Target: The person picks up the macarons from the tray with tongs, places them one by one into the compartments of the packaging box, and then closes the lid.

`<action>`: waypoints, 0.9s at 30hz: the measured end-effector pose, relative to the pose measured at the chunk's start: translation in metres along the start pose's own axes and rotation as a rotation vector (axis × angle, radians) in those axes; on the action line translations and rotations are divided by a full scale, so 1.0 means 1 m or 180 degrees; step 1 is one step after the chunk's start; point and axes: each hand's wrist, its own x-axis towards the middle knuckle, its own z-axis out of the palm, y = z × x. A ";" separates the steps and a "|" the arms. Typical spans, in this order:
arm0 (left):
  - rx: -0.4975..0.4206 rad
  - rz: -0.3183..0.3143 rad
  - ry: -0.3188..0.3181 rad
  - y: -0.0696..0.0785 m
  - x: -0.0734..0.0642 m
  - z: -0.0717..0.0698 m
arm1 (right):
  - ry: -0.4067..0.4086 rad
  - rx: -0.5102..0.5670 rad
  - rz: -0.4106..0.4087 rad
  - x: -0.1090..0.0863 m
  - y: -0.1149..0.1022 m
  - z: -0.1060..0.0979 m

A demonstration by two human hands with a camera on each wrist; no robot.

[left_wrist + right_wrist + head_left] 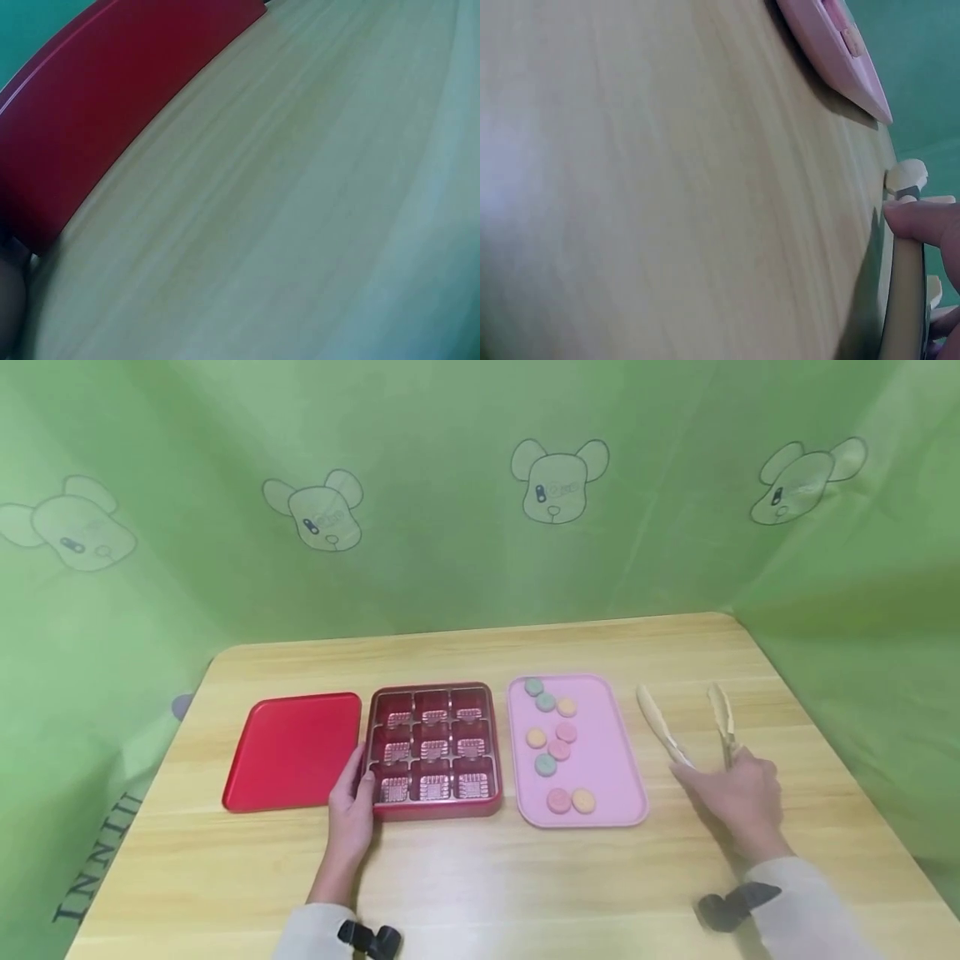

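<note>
My left hand (351, 810) holds the left side of a red box (437, 811); its thumb is at the near corner, its other fingers run along the wall. A brown plastic insert splits the box into several square compartments with nothing in them. In the left wrist view the red box wall (112, 97) shows, with a sliver of hand beside it. My right hand (738, 797) grips a pair of pale tongs (660, 722), whose tips are spread wide above the table. The right wrist view shows the thumb on one tong arm (904, 292).
Left of the box lies a flat red lid (296, 752). A pink tray (607, 760) between box and tongs carries several small round macaron-like pieces (558, 800) in green, pink and yellow. Green curtain (442, 568) hangs behind the wooden table (450, 893).
</note>
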 end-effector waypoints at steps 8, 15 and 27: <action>0.0050 -0.0023 0.0002 0.018 -0.006 0.001 | -0.0086 -0.0122 -0.0300 -0.005 0.011 -0.011; 0.0105 -0.0010 0.0008 0.022 -0.005 0.001 | -0.0128 -0.0105 -0.0592 -0.012 0.010 -0.023; 0.0091 0.0013 0.0039 -0.011 0.004 0.001 | -0.0191 -0.0496 -0.1130 -0.025 -0.002 -0.047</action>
